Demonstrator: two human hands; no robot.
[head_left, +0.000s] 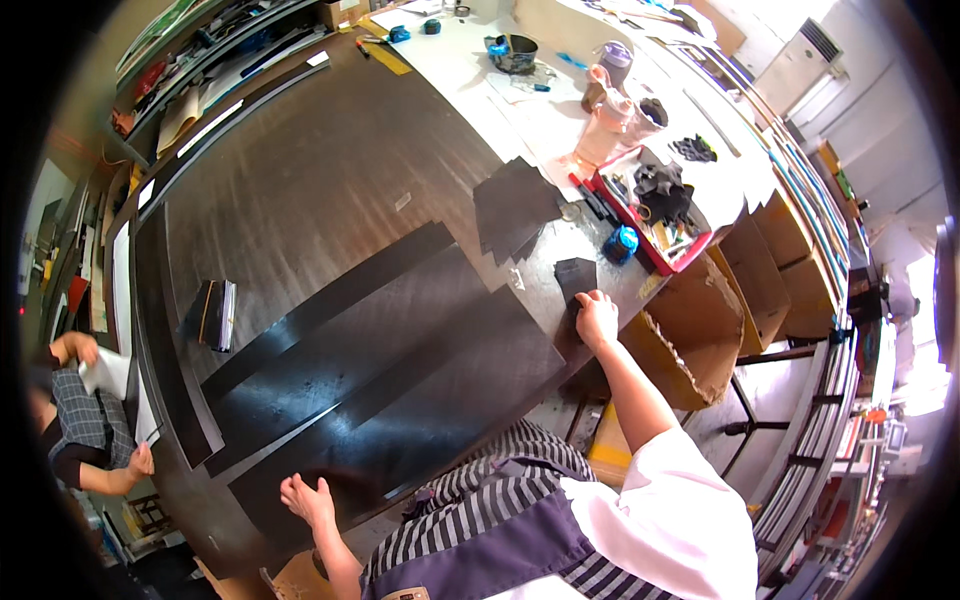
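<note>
Large thin black sheets (pixel 450 375) overlap on the dark tabletop (pixel 330 160) in front of me. My left hand (pixel 308 500) is at the near left edge of the closest sheet, fingers apart and slightly curled, with nothing in it. At the table's right edge my right hand (pixel 597 318) is closed at a small black piece (pixel 575 272), its fingertips bent down on it; part of that piece is hidden under the hand. A little farther off lies a fanned stack of black pieces (pixel 515 208).
A red tray (pixel 680 258) of tools and a blue jar (pixel 621 244) stand beyond my right hand. Open cardboard boxes (pixel 690 340) sit below the right edge. A dark block (pixel 218 315) rests at left. Another person (pixel 95 420) handles white sheets there.
</note>
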